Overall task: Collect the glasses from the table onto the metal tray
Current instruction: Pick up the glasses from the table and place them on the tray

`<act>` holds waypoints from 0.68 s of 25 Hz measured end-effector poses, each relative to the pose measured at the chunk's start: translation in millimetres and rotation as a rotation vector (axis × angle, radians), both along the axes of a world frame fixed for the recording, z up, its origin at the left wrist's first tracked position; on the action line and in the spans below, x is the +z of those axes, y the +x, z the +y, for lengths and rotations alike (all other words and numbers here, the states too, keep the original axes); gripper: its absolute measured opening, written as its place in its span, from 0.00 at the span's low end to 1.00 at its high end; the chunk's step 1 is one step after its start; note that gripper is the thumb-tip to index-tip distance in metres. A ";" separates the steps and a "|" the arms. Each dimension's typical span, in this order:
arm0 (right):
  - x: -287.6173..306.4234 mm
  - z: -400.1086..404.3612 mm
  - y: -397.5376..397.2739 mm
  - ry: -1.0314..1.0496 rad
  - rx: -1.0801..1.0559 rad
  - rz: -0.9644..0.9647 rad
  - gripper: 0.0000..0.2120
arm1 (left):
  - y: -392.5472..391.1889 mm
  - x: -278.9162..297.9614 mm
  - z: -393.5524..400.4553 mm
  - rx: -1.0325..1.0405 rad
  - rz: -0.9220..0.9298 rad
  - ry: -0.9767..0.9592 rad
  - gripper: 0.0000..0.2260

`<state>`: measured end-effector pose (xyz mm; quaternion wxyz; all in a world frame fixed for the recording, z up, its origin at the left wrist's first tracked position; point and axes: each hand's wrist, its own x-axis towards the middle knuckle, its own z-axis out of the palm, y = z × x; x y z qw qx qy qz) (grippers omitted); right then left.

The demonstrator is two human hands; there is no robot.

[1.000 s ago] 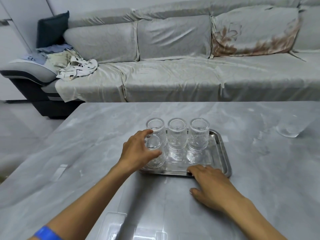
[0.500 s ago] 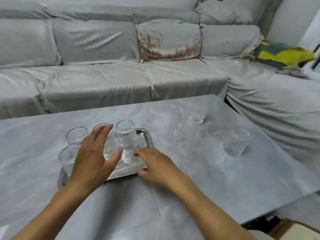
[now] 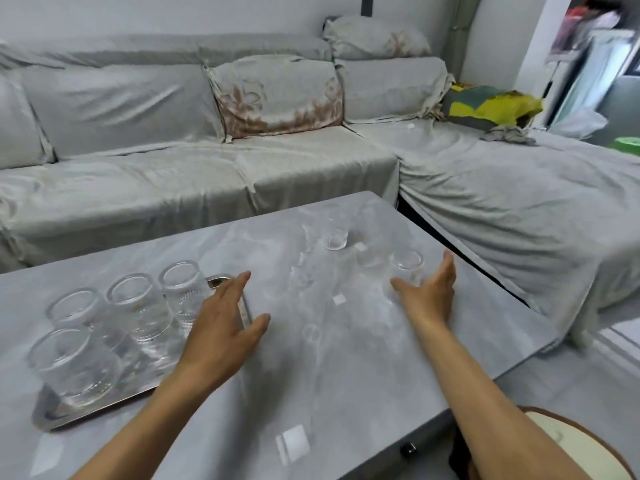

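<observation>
I count four glasses (image 3: 138, 308) on the metal tray (image 3: 52, 415), two glasses (image 3: 335, 233) on the table (image 3: 329, 375). My left hand (image 3: 221, 327) and right hand (image 3: 429, 292) are spread, empty; the right nears the table edge.

sofa (image 3: 207, 174): grey-covered corner unit | wall (image 3: 173, 15): pale | doorway (image 3: 588, 81): bright, right

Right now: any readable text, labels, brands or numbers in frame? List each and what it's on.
None readable.
Glasses on the metal tray: pressed pattern only, no lettering.
Two glasses on the table, one farther off and one by the right hand: no marks.
Floral cushion: flower print only.
Doorway items at top right: too blurred to read.
</observation>
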<state>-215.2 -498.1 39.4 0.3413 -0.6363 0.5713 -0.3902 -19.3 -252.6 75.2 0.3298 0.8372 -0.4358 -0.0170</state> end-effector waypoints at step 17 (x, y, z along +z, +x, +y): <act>44.8 132.5 139.2 -0.029 0.488 -0.217 0.35 | 87.1 -23.2 177.5 0.496 0.069 -0.331 0.14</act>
